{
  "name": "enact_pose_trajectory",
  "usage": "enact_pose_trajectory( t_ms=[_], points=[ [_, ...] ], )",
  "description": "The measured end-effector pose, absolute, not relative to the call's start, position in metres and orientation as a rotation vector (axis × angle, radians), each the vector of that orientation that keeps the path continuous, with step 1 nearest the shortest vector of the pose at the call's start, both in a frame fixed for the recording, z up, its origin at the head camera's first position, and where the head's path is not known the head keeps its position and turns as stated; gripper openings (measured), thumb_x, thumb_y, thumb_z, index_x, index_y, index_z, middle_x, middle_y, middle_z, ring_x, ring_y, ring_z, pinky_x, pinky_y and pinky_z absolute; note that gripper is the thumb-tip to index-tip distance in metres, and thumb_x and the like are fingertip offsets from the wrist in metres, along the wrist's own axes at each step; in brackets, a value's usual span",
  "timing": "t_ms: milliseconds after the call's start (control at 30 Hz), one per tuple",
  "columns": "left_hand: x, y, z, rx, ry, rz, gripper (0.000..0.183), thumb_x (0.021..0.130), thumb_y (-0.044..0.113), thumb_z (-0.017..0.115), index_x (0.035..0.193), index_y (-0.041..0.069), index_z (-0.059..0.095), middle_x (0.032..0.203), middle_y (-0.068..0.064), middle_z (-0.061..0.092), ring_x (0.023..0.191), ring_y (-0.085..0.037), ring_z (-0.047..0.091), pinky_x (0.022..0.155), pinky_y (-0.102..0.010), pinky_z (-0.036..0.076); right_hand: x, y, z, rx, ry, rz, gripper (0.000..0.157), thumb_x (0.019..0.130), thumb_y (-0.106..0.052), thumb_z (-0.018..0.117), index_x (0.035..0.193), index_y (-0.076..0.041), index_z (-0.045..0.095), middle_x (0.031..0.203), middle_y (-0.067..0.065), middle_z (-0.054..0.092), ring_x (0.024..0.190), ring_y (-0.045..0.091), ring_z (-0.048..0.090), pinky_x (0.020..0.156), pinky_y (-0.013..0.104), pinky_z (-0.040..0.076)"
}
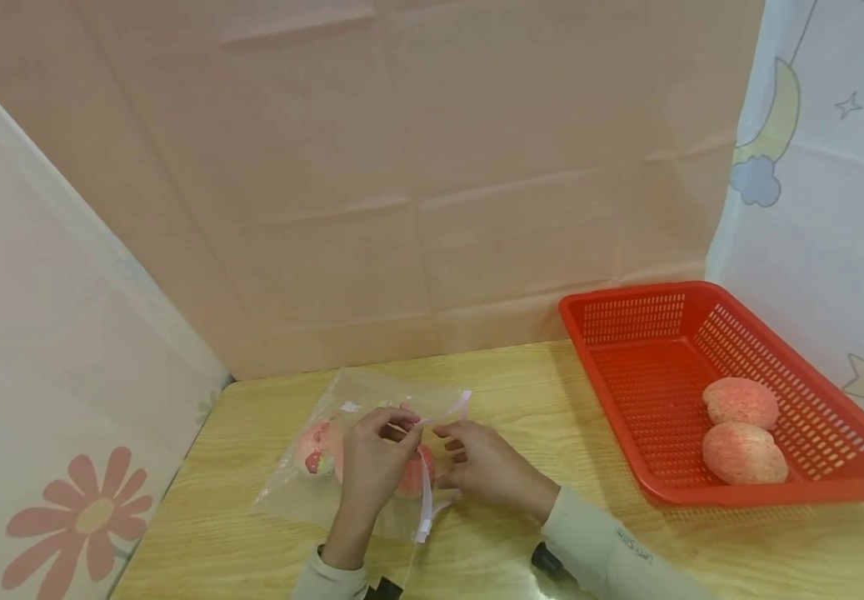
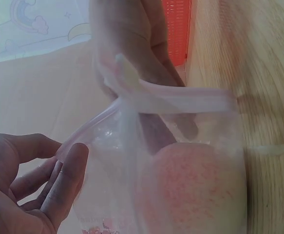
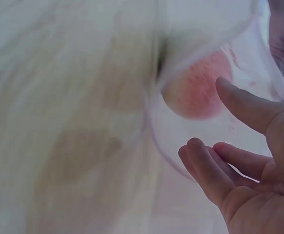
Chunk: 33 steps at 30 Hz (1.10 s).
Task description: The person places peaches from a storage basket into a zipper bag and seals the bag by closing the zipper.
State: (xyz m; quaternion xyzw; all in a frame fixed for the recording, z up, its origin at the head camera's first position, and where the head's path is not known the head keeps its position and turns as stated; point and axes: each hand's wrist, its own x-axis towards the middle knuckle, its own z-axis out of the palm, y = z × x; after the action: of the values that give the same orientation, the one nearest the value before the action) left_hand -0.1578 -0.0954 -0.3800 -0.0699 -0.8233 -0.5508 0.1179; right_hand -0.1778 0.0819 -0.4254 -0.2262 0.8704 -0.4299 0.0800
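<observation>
A clear zip bag (image 1: pixel 292 492) with a pale pink seal strip lies on the table, with pink-and-cream peaches (image 1: pixel 317 442) inside. My left hand (image 1: pixel 373 458) pinches the upper edge of its mouth between thumb and finger, as the left wrist view shows. The mouth gapes to the right, and one peach (image 2: pixel 193 187) sits just inside it. At that opening is my right hand (image 1: pixel 487 467), fingers apart and loosely bent, holding nothing. In the right wrist view its thumb lies in front of the peach (image 3: pixel 200 87); whether it touches the bag is unclear.
A red plastic basket (image 1: pixel 604 392) stands on the right of the wood-grain table (image 1: pixel 521 375), with two peaches (image 1: pixel 742 429) in it. Behind the table hangs a plain beige sheet (image 1: pixel 402 183); printed sheets flank both sides.
</observation>
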Motion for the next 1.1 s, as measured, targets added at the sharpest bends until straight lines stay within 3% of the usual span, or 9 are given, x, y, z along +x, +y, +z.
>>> enact_pose_trajectory(
  t_ms=[233,433,667,833,1100],
  points=[
    [-0.158,-0.091,-0.38,-0.203,-2.403,-1.652,0.006,0.079,0.006,0.075,0.083,0.007,0.071,0.079,-0.011,0.068,0.061,-0.013,0.063,0.05,-0.025,0.057,-0.169,0.117,-0.415,-0.627,2.673,-1.312,0.063,0.079,-0.021,0.078,0.134,-0.007,0.051,0.132,0.012,0.056,0.111,0.031,0.063,0.086,0.038,0.057],
    [-0.158,-0.09,-0.38,-0.175,-2.393,-1.656,0.007,0.078,0.006,0.076,0.083,0.009,0.071,0.078,-0.01,0.068,0.061,-0.013,0.062,0.049,-0.023,0.056,-0.159,0.142,-0.4,-0.593,2.703,-1.314,0.064,0.081,-0.03,0.075,0.136,-0.011,0.049,0.132,0.012,0.056,0.107,0.035,0.064,0.084,0.041,0.057],
    [-0.158,-0.091,-0.382,-0.164,-2.4,-1.653,0.007,0.079,0.007,0.075,0.084,0.009,0.071,0.078,-0.01,0.069,0.059,-0.014,0.064,0.049,-0.024,0.056,-0.148,0.16,-0.388,-0.603,2.845,-1.2,0.063,0.082,-0.036,0.073,0.137,-0.016,0.05,0.135,0.003,0.056,0.103,0.025,0.067,0.083,0.036,0.058],
    [-0.158,-0.093,-0.383,-0.171,-2.407,-1.631,0.007,0.078,0.005,0.075,0.082,0.009,0.071,0.077,-0.01,0.068,0.059,-0.013,0.063,0.049,-0.022,0.055,-0.14,0.175,-0.377,-0.624,2.859,-1.176,0.06,0.085,-0.037,0.07,0.137,-0.017,0.049,0.137,0.006,0.053,0.11,0.025,0.062,0.086,0.038,0.056],
    [-0.159,-0.093,-0.382,-0.158,-2.418,-1.619,0.01,0.076,-0.003,0.071,0.084,0.003,0.07,0.077,-0.011,0.068,0.06,-0.011,0.063,0.049,-0.02,0.054,-0.125,0.209,-0.35,-0.553,2.991,-1.054,0.059,0.084,-0.048,0.067,0.135,-0.025,0.05,0.138,0.006,0.053,0.099,0.022,0.067,0.078,0.043,0.057]
  ],
)
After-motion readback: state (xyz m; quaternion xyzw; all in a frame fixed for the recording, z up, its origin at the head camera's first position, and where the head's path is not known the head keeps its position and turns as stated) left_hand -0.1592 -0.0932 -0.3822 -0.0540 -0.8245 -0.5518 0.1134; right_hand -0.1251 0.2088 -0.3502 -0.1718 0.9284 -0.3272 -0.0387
